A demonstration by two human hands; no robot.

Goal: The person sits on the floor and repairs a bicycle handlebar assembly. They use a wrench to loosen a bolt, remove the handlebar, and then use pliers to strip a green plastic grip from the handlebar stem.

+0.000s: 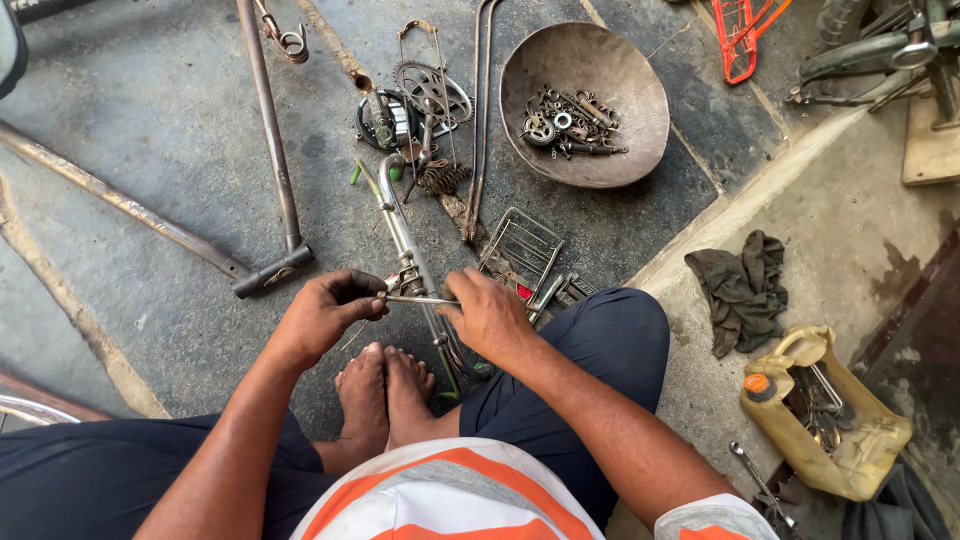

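Head view: the left hand (325,312) and right hand (488,318) are each closing fingers around one end of a thin metal rod (420,299), steadying it across the chrome bicycle part (405,240) lying before the bare feet (385,395).

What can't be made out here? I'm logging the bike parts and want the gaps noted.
Head view only:
- What the left hand and right hand do to the thin rod: fingers cover its ends.
- Small parts in the metal bowl: too small to identify.
- Tools in the cut yellow jug: shadowed, overlapping.
- Bicycle top right: cut off by edge.
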